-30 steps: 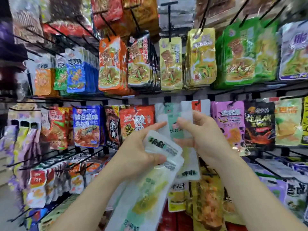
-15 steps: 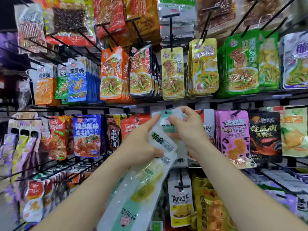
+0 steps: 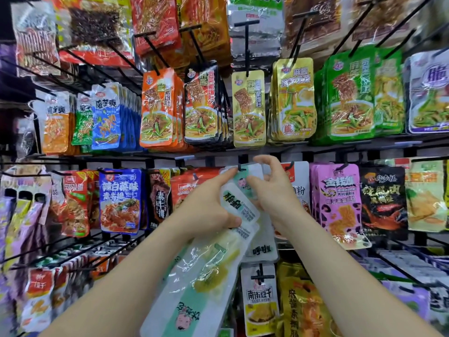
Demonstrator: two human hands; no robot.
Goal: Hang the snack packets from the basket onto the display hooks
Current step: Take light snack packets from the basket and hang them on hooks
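My left hand (image 3: 206, 210) grips a bunch of white and pale green snack packets (image 3: 201, 276) that hang down over my wrist, upside down. Its forefinger reaches up to the top edge of one more such packet (image 3: 251, 176). My right hand (image 3: 272, 193) pinches that packet's top, which sits at the tip of a black display hook (image 3: 241, 166) in the middle row. The lower half of this packet (image 3: 261, 251) hangs behind my hands. No basket is in view.
Rows of black hooks hold many packets: orange (image 3: 158, 110) and yellow (image 3: 247, 108) ones above, blue (image 3: 120, 200) to the left, pink (image 3: 340, 203) to the right. Bare hook rods (image 3: 73, 249) jut out at lower left and lower right (image 3: 393, 266).
Both hands have risen with the single packet, bringing its top from chest height up to the tip of the middle-row hook. The bunch in my left hand rose with them.
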